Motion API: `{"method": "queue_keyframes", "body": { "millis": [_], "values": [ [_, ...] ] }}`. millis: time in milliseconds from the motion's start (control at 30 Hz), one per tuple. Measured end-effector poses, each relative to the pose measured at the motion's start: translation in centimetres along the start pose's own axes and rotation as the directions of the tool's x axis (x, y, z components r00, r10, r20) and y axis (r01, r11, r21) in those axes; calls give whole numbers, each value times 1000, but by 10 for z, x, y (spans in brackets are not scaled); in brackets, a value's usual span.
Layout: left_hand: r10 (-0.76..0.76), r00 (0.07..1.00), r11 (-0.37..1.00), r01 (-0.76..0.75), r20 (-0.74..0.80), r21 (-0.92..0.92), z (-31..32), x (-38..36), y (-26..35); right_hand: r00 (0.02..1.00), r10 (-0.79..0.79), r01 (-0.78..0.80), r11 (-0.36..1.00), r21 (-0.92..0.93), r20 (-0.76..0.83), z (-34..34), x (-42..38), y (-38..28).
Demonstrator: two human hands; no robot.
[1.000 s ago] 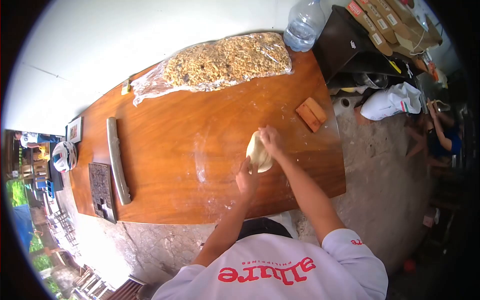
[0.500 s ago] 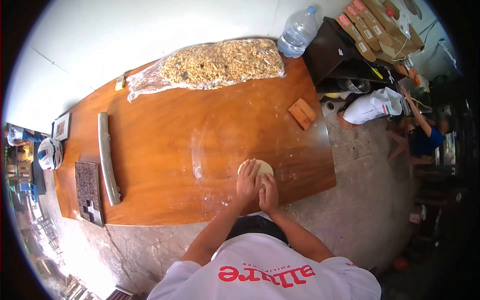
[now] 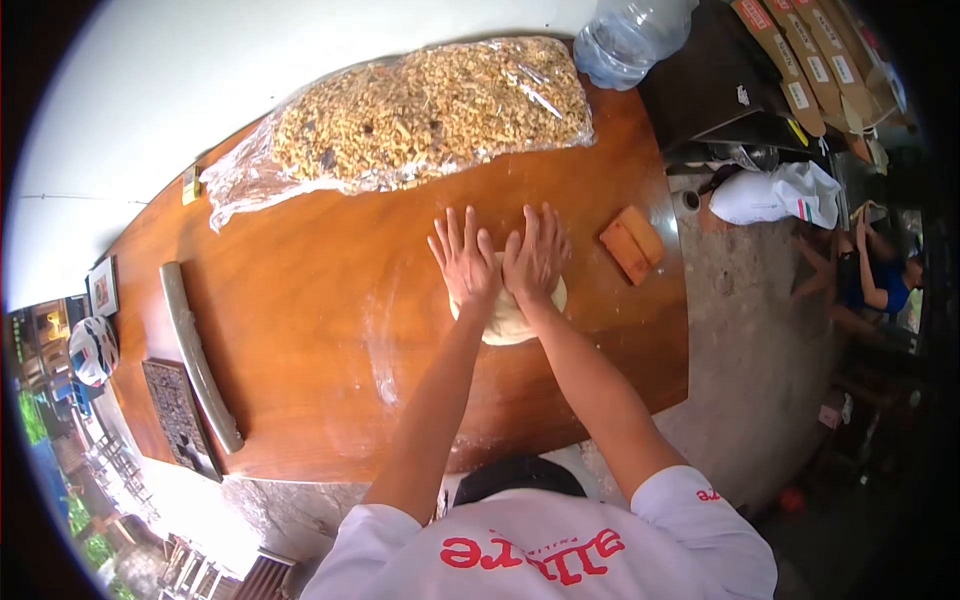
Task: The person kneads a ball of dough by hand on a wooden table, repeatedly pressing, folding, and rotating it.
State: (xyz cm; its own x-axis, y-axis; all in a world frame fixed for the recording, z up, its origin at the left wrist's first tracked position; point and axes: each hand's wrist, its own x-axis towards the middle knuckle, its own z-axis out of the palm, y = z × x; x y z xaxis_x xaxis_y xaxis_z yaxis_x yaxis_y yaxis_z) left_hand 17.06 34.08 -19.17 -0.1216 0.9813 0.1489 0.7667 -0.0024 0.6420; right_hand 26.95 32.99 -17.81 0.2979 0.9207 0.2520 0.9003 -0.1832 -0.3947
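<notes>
A pale round of dough (image 3: 512, 325) lies on the wooden table (image 3: 300, 330), partly covered by both hands. The heel of my left hand (image 3: 468, 268) presses on its left side, fingers spread and pointing away from me. On the right side, my right hand (image 3: 535, 262) presses in the same way with its fingers stretched out. The two thumbs are close together. White smears of flour-like powder mark the wood left of the dough. To the right of my hands sits a wooden-handled dough scraper or similar small orange-brown block (image 3: 632, 246).
A big clear bag of brownish crumbly pieces (image 3: 430, 115) lies along the back, beside a water bottle (image 3: 630, 40). At the left are a long grey tube (image 3: 200, 360), a dark framed panel (image 3: 180, 415) and a helmet (image 3: 93, 350). Another person (image 3: 885, 275) is at far right.
Both hands have moved forward with arms extended, and the fingers have straightened and spread. The dough is now farther from the table's front edge and looks wider. The view has shifted closer.
</notes>
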Motion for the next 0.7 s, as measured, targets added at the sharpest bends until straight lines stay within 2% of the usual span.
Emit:
{"method": "queue_keyframes", "body": {
  "millis": [100, 167, 200, 233, 267, 300, 333, 367, 433, 467, 500, 567, 600, 633, 667, 700],
  "values": [
    [66, 995, 998, -65, -68, 24, 3, 39, 5, 997, 46, -42, 997, 65, -67, 32, 55, 1],
    [162, 982, 929, -117, 102, -350, -8, 35, 12, 996, -20, 43, 964, 263, -88, 47, 75, 12],
    [195, 953, 942, -116, 232, -316, -14, 26, 9, 998, 9, 7, 960, 279, -56, 59, 84, 20],
    [188, 938, 961, -115, 291, -250, -15, 12, 5, 997, 7, 15, 957, 289, -73, 57, 91, 30],
    [170, 921, 977, -111, 350, -183, -19, -7, 3, 995, 74, -97, 718, 689, 62, 50, 97, 42],
    [119, 935, 969, -37, 334, -244, -36, -26, 10, 973, 63, -229, 320, 919, 221, 41, 97, 51],
    [140, 970, 959, -83, 200, -270, -42, -51, 7, 910, 134, -398, 21, 917, 392, 23, 94, 53],
    [38, 986, 938, 21, 164, -345, -51, -78, 7, 913, 121, -395, 18, 918, 390, 14, 84, 59],
    [-179, 971, 853, 234, 161, -466, -68, -126, 17, 876, -7, -442, 386, 810, 482, 6, 52, 77],
    [-294, 937, 790, 349, 189, -503, -77, -146, 23, 916, -129, -275, 487, 829, 380, 17, 21, 79],
    [-286, 941, 788, 339, 181, -514, -85, -163, 24, 922, -265, -92, 561, 823, 284, 23, -13, 73],
    [-475, 838, 635, 537, 267, -556, -97, -188, 15, 780, -138, -218, 855, 470, 611, -49, -54, 29],
    [-475, 842, 630, 529, 256, -569, -105, -198, 5, 844, -223, -79, 848, 525, 487, -59, -77, 19],
    [-492, 846, 691, 523, 205, -499, -113, -208, -8, 882, -307, 63, 828, 557, 357, -68, -100, 11],
    [-498, 853, 746, 514, 157, -423, -117, -214, -15, 884, -311, 76, 831, 551, 349, -81, -123, 4],
    [-488, 858, 745, 504, 159, -438, -118, -215, -15, 900, -408, 301, 838, 456, 154, -96, -146, -3]
  ]
}}
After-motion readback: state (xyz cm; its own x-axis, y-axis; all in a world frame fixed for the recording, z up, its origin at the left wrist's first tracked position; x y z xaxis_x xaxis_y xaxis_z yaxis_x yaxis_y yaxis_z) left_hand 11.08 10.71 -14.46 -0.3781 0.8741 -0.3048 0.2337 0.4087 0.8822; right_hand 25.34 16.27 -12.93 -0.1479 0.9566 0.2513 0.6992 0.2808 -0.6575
